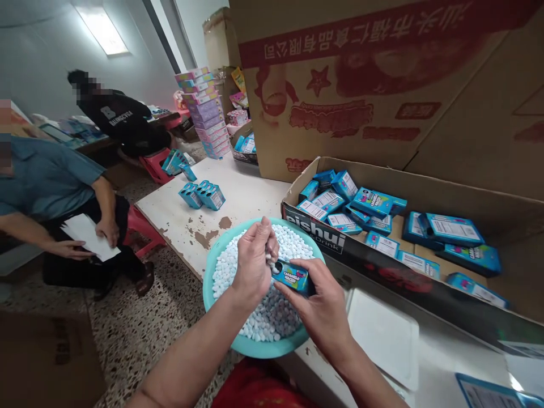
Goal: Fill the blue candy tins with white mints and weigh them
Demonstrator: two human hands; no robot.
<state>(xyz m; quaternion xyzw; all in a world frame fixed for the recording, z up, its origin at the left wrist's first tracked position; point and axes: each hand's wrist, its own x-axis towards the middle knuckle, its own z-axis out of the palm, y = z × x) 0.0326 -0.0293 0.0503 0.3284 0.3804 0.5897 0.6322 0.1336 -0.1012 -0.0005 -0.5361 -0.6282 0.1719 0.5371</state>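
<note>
My right hand [325,297] grips a small blue candy box [294,277] printed "CARAMELO MACIZO", its dark round hole facing left. Curled beside that hole, my left hand [255,260] has its fingers closed on white candies [269,258], a few of which show at the fingertips. Both hands are over a turquoise basin [212,249] filled with small white candies [280,317].
An open carton [335,241] on the right holds several blue boxes. More blue boxes [202,194] stand on the worn white table [249,192], near a white lid [385,334]. Pastel boxes [207,113] are stacked behind. Two people sit at left, one holding white sheets [89,235].
</note>
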